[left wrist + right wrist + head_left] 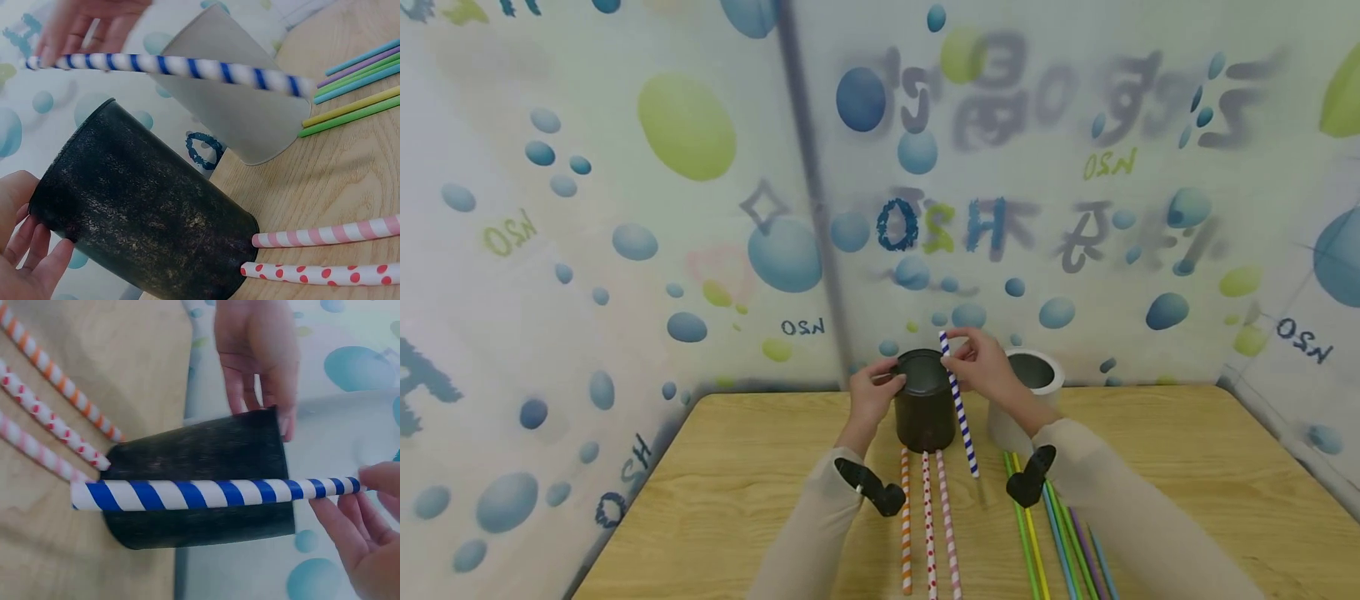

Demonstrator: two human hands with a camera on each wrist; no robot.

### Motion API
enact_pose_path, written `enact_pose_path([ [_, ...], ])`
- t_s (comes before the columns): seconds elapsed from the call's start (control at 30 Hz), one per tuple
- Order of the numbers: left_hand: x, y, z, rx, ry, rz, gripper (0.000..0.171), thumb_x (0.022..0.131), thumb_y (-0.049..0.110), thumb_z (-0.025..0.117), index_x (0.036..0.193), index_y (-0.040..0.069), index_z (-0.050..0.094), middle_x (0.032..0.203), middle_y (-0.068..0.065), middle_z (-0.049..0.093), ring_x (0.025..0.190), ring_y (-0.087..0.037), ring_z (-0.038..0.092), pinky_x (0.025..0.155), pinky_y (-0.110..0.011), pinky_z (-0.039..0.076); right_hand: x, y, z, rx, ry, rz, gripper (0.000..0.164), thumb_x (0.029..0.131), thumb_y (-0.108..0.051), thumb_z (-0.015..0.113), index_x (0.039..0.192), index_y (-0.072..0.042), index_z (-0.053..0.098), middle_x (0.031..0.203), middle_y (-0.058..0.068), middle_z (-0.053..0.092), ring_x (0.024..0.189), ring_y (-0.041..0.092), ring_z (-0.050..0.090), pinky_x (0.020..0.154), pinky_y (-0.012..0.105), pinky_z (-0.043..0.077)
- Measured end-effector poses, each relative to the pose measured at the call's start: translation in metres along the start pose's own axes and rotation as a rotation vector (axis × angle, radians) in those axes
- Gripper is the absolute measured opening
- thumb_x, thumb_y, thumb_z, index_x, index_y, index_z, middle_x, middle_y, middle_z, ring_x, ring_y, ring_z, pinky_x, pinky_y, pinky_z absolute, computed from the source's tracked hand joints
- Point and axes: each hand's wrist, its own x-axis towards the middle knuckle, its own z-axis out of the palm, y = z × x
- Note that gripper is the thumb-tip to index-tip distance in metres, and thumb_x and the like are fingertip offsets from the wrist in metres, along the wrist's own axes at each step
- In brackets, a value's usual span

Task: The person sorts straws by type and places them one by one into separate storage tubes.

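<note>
A blue-and-white striped paper straw (961, 412) is pinched near its upper end by my right hand (987, 368). The straw hangs steeply, its lower end above the table, just right of a black tapered pot (925, 421). My left hand (872, 398) grips the left side of the pot's rim between thumb and fingers. In the right wrist view the striped straw (206, 495) crosses in front of the black pot (206, 450). Whether straw and pot touch cannot be told. The pot stands upright; its bottom inside is hidden.
Orange-striped (906, 533), red-dotted (929, 521) and pink-striped (948, 525) straws lie on the wooden table (737, 500) before the black pot. A white pot (1006, 429) stands to its right, with several plain coloured straws (350, 105) in front. A patterned curtain (700, 250) hangs behind.
</note>
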Motion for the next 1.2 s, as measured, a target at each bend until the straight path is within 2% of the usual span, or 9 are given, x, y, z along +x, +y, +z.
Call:
enact_pose_path([
  [0.13,-0.001,0.001,0.001,0.0,-0.004,0.002,0.031,0.08,0.003,0.067,0.111,-0.001,0.065,0.113,-0.017,0.06,0.099,-0.032,0.058,0.078,-0.035,0.051,0.012,-0.013,-0.003,-0.005,0.005,-0.024,0.041,0.088,-0.008,0.06,0.126,-0.005,0.047,0.087,0.015,0.054,0.077,0.029,0.057,0.06,0.04,0.054],
  [0.27,-0.001,0.0,0.0,0.014,-0.007,0.005,0.032,0.08,0.005,0.068,0.111,0.0,0.065,0.114,-0.016,0.06,0.099,-0.031,0.057,0.078,-0.035,0.051,0.022,-0.024,-0.004,0.006,0.018,-0.043,0.041,0.089,-0.01,0.058,0.129,-0.007,0.046,0.088,0.014,0.052,0.08,0.032,0.056,0.064,0.044,0.053],
  [0.6,-0.002,-0.001,-0.002,-0.007,-0.011,-0.006,0.032,0.08,0.003,0.067,0.112,-0.001,0.064,0.114,-0.016,0.059,0.101,-0.032,0.057,0.079,-0.035,0.051,0.039,-0.049,-0.008,0.001,0.057,-0.158,0.039,0.09,-0.009,0.057,0.127,-0.006,0.047,0.088,0.016,0.05,0.08,0.033,0.057,0.065,0.042,0.054],
  [0.87,0.001,-0.004,-0.002,-0.008,-0.025,-0.004,0.033,0.08,0.003,0.067,0.113,0.0,0.064,0.116,-0.016,0.059,0.102,-0.031,0.056,0.08,-0.034,0.05,0.056,-0.071,-0.008,-0.015,0.167,-0.168,0.038,0.089,-0.008,0.057,0.126,-0.01,0.047,0.085,0.012,0.05,0.075,0.027,0.056,0.062,0.038,0.054],
  [1.03,0.001,-0.003,-0.001,-0.004,-0.022,-0.021,0.032,0.081,0.003,0.067,0.113,0.002,0.064,0.115,-0.014,0.059,0.102,-0.03,0.056,0.08,-0.034,0.05,0.064,-0.075,-0.001,0.021,0.19,-0.168,0.038,0.09,-0.008,0.057,0.127,-0.01,0.047,0.085,0.012,0.051,0.075,0.027,0.055,0.062,0.039,0.054],
  [1.2,0.0,-0.002,-0.001,-0.002,-0.021,-0.027,0.033,0.081,0.003,0.067,0.113,0.002,0.064,0.116,-0.014,0.059,0.102,-0.03,0.056,0.081,-0.034,0.05,0.065,-0.063,0.009,0.057,0.148,-0.16,0.038,0.09,-0.006,0.056,0.126,-0.008,0.047,0.087,0.013,0.051,0.078,0.028,0.056,0.065,0.04,0.054],
])
